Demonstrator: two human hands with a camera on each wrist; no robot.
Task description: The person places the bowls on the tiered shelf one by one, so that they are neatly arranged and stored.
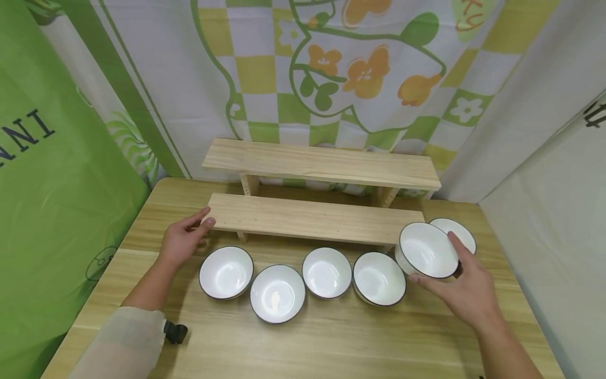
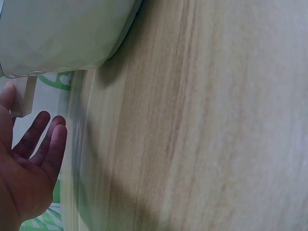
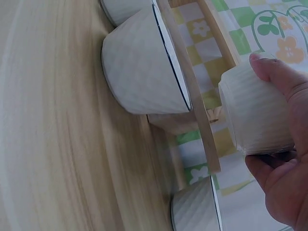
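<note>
Holds a round white bowl [image 1: 428, 250] in the right hand [image 1: 473, 289], pinched between thumb and fingers, raised above the table [image 1: 331, 347] toward its right edge, by the right end of the lower wooden shelf [image 1: 312, 217], with mouth upward and central axis near vertical. Rests the left hand [image 1: 182, 239], with fingers loosely extended, at the left end of that shelf, set lengthwise from left to right near the table's far edge. Has four matching bowls [image 1: 278, 293] mouth-up in an uneven row along the shelf's near side, and another bowl [image 1: 458, 232], partly hidden, toward the table's far right corner.
</note>
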